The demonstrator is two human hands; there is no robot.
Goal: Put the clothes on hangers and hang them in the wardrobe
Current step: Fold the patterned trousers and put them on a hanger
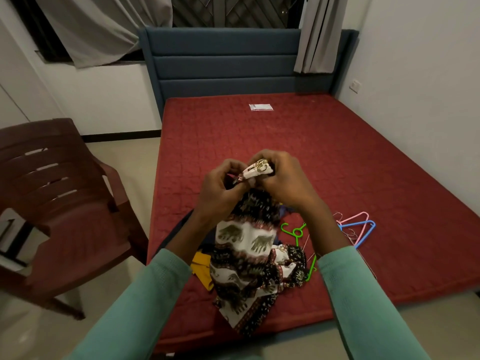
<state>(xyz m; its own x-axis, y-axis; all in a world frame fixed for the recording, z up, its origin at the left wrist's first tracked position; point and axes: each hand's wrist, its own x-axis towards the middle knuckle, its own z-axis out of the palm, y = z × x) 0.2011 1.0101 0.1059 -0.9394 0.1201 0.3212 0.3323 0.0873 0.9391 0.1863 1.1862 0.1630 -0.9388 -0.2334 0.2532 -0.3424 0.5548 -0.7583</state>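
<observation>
Both hands hold up a patterned garment (249, 255), white and black with an elephant print, over the near part of the red mattress (337, 157). My left hand (220, 185) and my right hand (283, 178) pinch its bunched top edge close together, and the rest hangs down onto the bed. A green hanger (296, 233) lies partly under the cloth on the right. Pink (357, 219) and blue (363, 229) hangers lie further right with thin wire ones. A yellow garment (201, 268) and dark clothes peek out from beneath the patterned one.
A brown plastic chair (59, 203) stands left of the bed. The blue padded headboard (223, 61) backs onto a window with grey curtains. A small white packet (261, 107) lies near the head of the mattress. White walls close in on the right.
</observation>
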